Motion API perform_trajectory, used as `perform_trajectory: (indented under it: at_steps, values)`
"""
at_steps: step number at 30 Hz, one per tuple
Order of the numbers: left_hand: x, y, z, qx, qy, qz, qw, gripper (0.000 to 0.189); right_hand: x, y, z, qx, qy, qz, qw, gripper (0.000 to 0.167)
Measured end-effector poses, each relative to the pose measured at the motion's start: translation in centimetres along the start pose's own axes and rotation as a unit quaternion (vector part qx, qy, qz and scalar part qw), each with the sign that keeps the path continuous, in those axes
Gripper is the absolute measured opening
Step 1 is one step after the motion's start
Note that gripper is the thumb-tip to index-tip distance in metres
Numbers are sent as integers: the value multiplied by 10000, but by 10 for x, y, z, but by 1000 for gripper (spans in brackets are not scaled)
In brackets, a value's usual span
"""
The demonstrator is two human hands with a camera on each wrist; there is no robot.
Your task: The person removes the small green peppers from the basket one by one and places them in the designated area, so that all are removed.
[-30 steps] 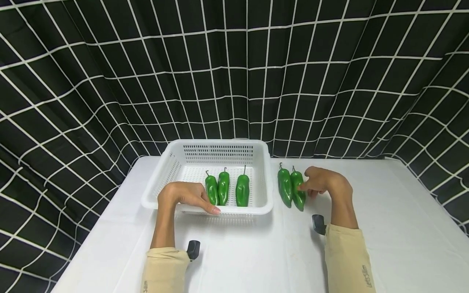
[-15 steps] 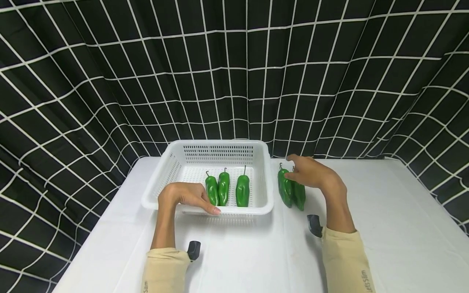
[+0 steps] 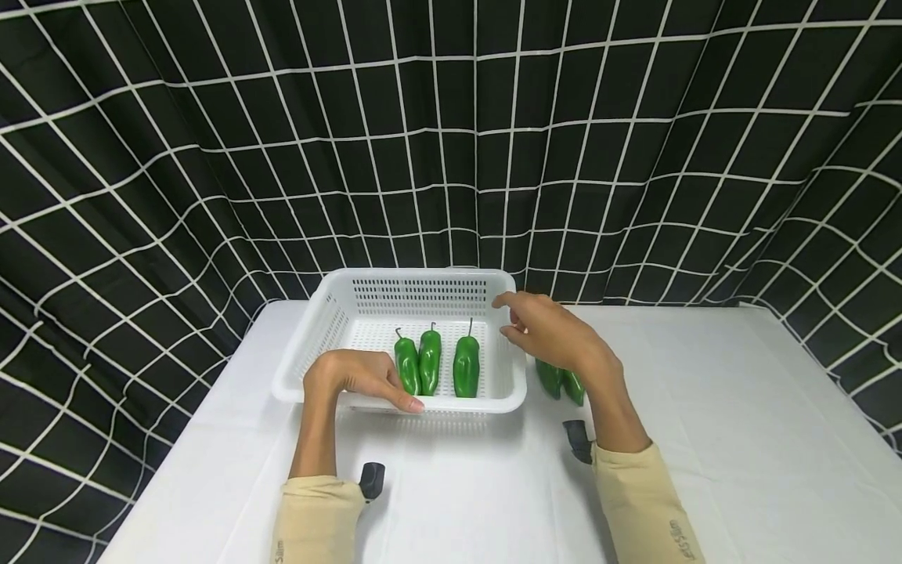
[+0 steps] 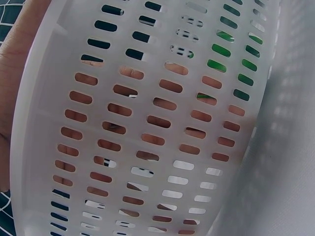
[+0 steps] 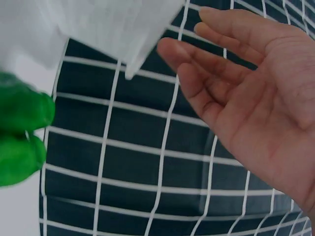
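A white slotted plastic basket [image 3: 486, 405] holds three green peppers [image 3: 467, 368], two side by side and one apart to the right. My left hand [image 3: 359, 373] grips its front rim, thumb outside and fingers inside; in the left wrist view, skin shows through the slots of the basket wall [image 4: 44, 113]. Over the right rim hovers my right hand [image 3: 553, 329], holding nothing, fingers loosely bent. The right wrist view shows that palm and separated fingers apart from the basket corner [image 5: 118, 29]. Right of the basket lie two more green peppers [image 3: 548, 380], their tops hidden behind the right hand.
A white cloth covers the table [image 3: 465, 493]. Behind and on both sides hangs a black curtain with a white grid [image 3: 451, 157]. Dark wrist cameras [image 3: 372, 480] sit at both sleeve cuffs.
My right hand has left the peppers on the table and moved left, over the basket's right rim, empty. The left hand, basket and peppers have stayed put.
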State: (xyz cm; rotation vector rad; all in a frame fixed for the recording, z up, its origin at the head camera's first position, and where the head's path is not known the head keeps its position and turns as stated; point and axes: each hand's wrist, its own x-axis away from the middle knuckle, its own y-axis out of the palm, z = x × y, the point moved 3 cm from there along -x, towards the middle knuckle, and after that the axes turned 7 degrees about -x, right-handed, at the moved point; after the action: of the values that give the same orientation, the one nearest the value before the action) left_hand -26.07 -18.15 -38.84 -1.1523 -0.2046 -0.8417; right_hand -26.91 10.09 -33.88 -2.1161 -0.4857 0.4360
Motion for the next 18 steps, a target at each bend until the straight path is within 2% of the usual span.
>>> perform_trajectory:
  at_steps: [5, 10, 18]
  values:
    - [-1, -1, 0, -29, 30, 37, 10000, 45, -7, 17, -16, 174, -219, -274, 9992, 38]
    - [-1, 0, 0, -25, 17, 16, 10000, 48, -10, 38, -27, 593, -350, -794, 9945, 35]
    - [0, -2, 0, 22, 17, 20, 10000, 47, -15, 66, -34, 785, -49, -1476, 9859, 46]
